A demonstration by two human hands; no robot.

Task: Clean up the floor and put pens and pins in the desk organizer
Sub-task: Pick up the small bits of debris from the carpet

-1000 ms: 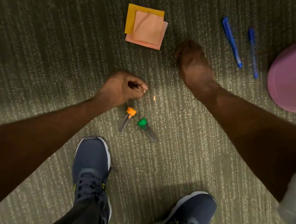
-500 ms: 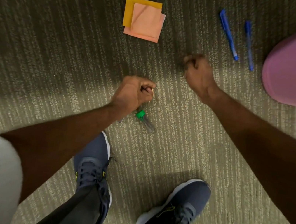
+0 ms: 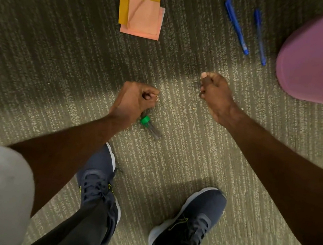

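My left hand [image 3: 134, 103] is curled into a fist low over the carpet and pinches a tiny orange-gold pin at its fingertips. Just below it lies a clear tube with a green cap [image 3: 149, 125], partly hidden by the hand. My right hand [image 3: 215, 95] hovers to the right with thumb and fingertips pressed together. Whether anything is between them is hidden. Two blue pens [image 3: 236, 26] [image 3: 259, 37] lie side by side on the carpet at the upper right.
A stack of orange and pink sticky notes [image 3: 141, 15] lies at the top centre. A pink rounded container [image 3: 318, 58] fills the upper right corner. My two dark blue shoes [image 3: 100, 182] [image 3: 192, 216] stand below the hands. A tiny glint [image 3: 242, 109] shows on the carpet by my right wrist.
My left hand moved right over the small orange pin and closed on it, covering the orange-capped tube. My right hand lifted off the carpet, drew back and curled its fingers.
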